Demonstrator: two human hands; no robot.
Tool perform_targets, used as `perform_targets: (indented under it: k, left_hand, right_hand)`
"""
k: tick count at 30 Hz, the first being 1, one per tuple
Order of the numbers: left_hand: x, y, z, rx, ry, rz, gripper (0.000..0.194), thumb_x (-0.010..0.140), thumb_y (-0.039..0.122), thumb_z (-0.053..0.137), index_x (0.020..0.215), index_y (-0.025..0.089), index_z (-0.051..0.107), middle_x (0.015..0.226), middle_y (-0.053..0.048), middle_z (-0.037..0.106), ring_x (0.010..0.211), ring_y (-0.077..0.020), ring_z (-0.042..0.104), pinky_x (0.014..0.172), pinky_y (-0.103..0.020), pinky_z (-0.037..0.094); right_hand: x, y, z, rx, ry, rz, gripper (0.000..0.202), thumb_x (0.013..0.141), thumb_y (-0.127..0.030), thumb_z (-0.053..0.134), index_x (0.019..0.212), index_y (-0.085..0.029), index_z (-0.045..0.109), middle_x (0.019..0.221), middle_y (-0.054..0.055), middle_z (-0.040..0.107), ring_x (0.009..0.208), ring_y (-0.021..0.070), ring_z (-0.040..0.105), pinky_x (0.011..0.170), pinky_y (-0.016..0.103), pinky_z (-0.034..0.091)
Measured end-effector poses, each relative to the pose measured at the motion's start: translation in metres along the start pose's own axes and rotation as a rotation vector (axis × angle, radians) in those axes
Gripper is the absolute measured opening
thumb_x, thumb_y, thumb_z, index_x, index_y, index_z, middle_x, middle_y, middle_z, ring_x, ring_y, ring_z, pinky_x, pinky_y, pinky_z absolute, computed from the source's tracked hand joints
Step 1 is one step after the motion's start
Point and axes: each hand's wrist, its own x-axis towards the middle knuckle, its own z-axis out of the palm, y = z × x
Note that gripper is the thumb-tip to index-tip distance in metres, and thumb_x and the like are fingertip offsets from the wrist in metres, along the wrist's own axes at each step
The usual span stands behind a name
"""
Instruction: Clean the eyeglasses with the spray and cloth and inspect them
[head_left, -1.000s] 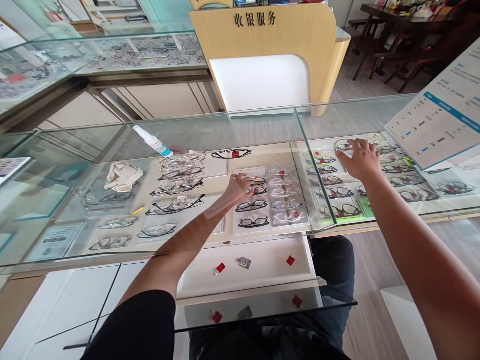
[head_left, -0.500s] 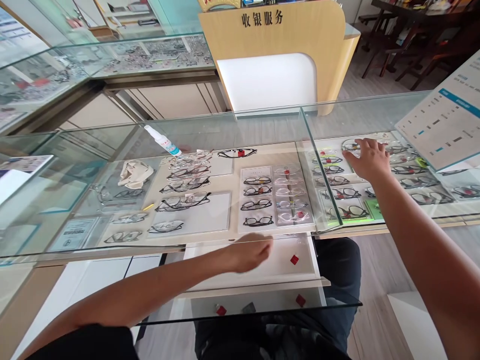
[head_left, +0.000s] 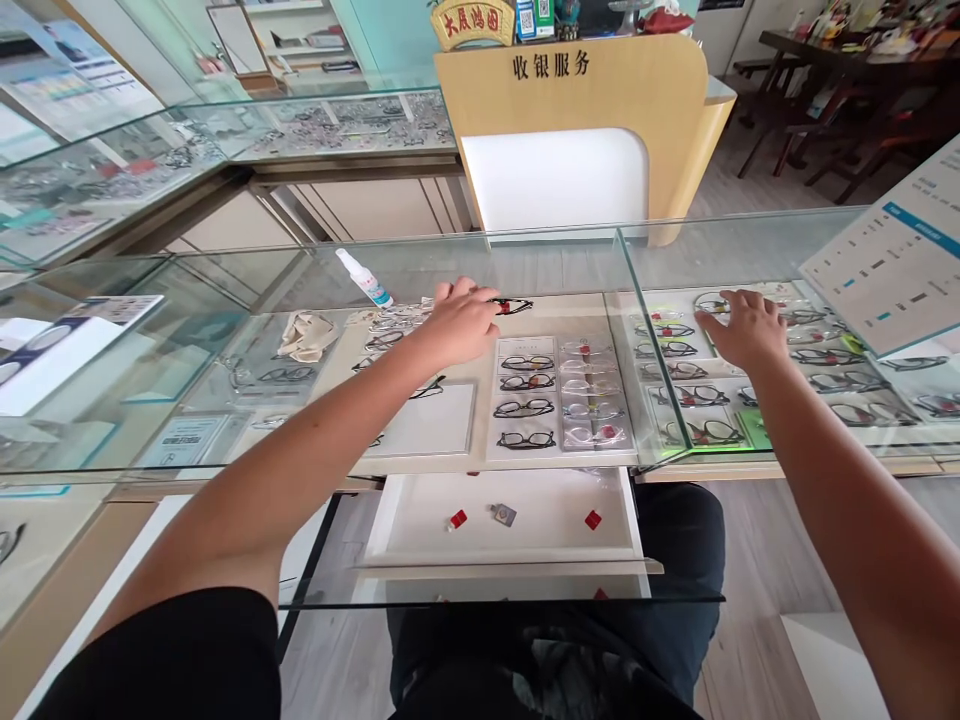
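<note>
My left hand (head_left: 463, 322) is over the glass top, fingers slightly bent and apart, beside a dark-framed pair of eyeglasses (head_left: 515, 306) with a red tag. It covers the left part of that pair; whether the fingertips touch the frame is hidden. My right hand (head_left: 750, 325) is open, fingers spread, over the right part of the glass counter, above rows of eyeglasses (head_left: 829, 357). Left of my left hand a white spray bottle (head_left: 365, 279) leans, near a crumpled beige cloth (head_left: 307, 336). My left forearm hides part of the eyeglasses column below.
An open white drawer (head_left: 555, 540) holds red tags (head_left: 593, 520) and a grey tag (head_left: 503, 515). Eyeglasses trays (head_left: 596, 395) lie under the glass. A glass divider (head_left: 652, 335) crosses the case. A printed sign (head_left: 900, 255) stands at right, and a wooden cashier desk (head_left: 570, 90) beyond.
My left hand has moved from above the drawer up and forward to the red-tagged eyeglasses, its fingers loosening. My right hand stays in place. The view has shifted slightly.
</note>
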Motion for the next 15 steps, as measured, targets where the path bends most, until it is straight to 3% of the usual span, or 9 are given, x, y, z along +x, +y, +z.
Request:
perform_targets:
  k: [5, 7, 10, 12, 15]
  left_hand:
    - [0.016, -0.013, 0.020, -0.009, 0.031, -0.028, 0.031, 0.097, 0.020, 0.055, 0.104, 0.018, 0.085, 0.140, -0.015, 0.080, 0.133, -0.0444, 0.058, 0.111, -0.066, 0.041]
    - [0.006, -0.008, 0.016, -0.053, 0.072, 0.007, 0.033, 0.099, 0.021, 0.054, 0.108, 0.019, 0.086, 0.138, -0.013, 0.080, 0.132, -0.0437, 0.058, 0.113, -0.068, 0.041]
    - [-0.032, 0.014, -0.007, -0.172, 0.074, 0.130, 0.039, 0.108, 0.030, 0.049, 0.121, 0.025, 0.086, 0.140, -0.008, 0.078, 0.137, -0.0419, 0.059, 0.121, -0.072, 0.039]
    - [-0.067, 0.037, -0.031, -0.292, -0.042, 0.236, 0.043, 0.115, 0.042, 0.047, 0.132, 0.033, 0.085, 0.142, -0.005, 0.077, 0.141, -0.0395, 0.061, 0.124, -0.068, 0.044]
    - [-0.118, 0.074, -0.063, -0.510, -0.351, 0.321, 0.039, 0.117, 0.055, 0.054, 0.141, 0.042, 0.082, 0.148, -0.002, 0.078, 0.147, -0.0360, 0.064, 0.116, -0.052, 0.058]
  right_hand:
    - [0.004, 0.005, 0.006, 0.026, 0.044, -0.030, 0.083, 0.106, -0.069, 0.045, 0.171, -0.018, 0.053, 0.184, 0.024, 0.048, 0.168, 0.0518, 0.043, 0.136, 0.072, 0.038]
    - [0.004, 0.006, 0.008, 0.037, 0.055, -0.041, 0.084, 0.106, -0.071, 0.044, 0.170, -0.017, 0.055, 0.183, 0.025, 0.048, 0.167, 0.0532, 0.043, 0.135, 0.073, 0.039]
    - [0.003, 0.006, 0.008, 0.042, 0.057, -0.041, 0.085, 0.106, -0.071, 0.044, 0.170, -0.017, 0.055, 0.183, 0.024, 0.048, 0.168, 0.0530, 0.043, 0.136, 0.073, 0.038]
    - [0.003, 0.005, 0.006, 0.041, 0.055, -0.032, 0.083, 0.105, -0.070, 0.046, 0.170, -0.019, 0.055, 0.183, 0.023, 0.049, 0.167, 0.0521, 0.043, 0.136, 0.073, 0.037]
    - [0.001, 0.003, 0.003, 0.051, 0.043, -0.029, 0.078, 0.106, -0.067, 0.048, 0.169, -0.019, 0.055, 0.183, 0.024, 0.048, 0.167, 0.0521, 0.043, 0.136, 0.072, 0.037]
